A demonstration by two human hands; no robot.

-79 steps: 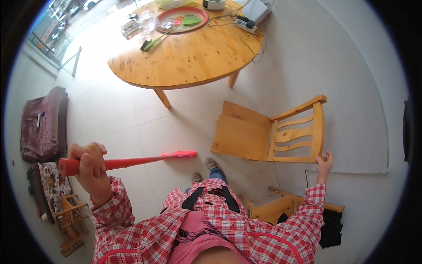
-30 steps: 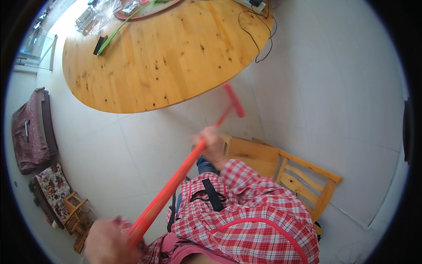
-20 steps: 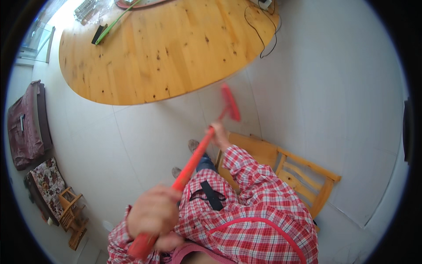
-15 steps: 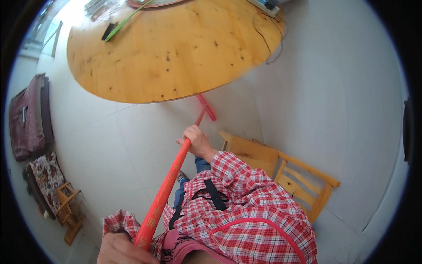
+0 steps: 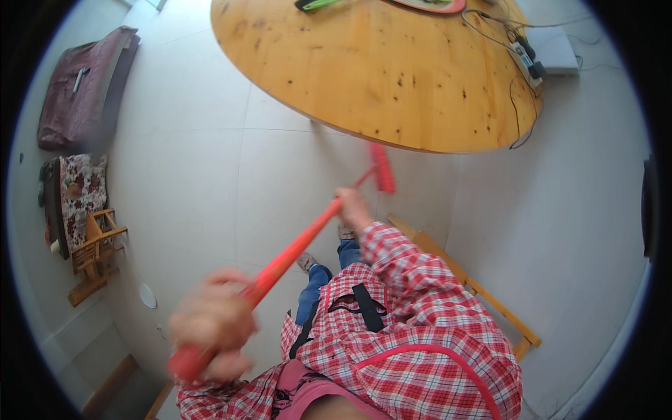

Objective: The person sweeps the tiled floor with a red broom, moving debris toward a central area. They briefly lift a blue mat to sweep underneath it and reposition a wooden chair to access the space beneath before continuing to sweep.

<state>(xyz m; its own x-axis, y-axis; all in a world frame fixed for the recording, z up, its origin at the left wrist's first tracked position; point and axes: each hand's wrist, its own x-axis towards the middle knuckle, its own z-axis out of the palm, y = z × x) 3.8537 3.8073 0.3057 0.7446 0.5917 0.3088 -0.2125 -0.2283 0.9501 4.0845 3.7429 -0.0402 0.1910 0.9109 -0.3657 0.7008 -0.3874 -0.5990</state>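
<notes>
A red broom (image 5: pixel 290 257) slants across the middle of the view, its handle running from near me at the lower left out toward the table. My left hand (image 5: pixel 213 320), smeared by motion, wraps the upper end of the handle. Farther down the shaft, my right hand (image 5: pixel 354 208) grips it close to the head. The red bristled broom head (image 5: pixel 382 169) is on the pale floor, partly hidden under the edge of the round wooden table (image 5: pixel 350 84).
A wooden chair (image 5: pixel 500 308) stands close at my right. On the table lie a green-handled brush (image 5: pixel 315 4), a power strip (image 5: pixel 526 63) and cables. A purple covered piece of furniture (image 5: pixel 87 87), a flowered cloth (image 5: pixel 82 185) and a small wooden stool (image 5: pixel 98 245) line the left.
My view has turned, shifting the table rightward. The broom head has swung right along the table's edge, and my left hand has risen with the handle's upper end.
</notes>
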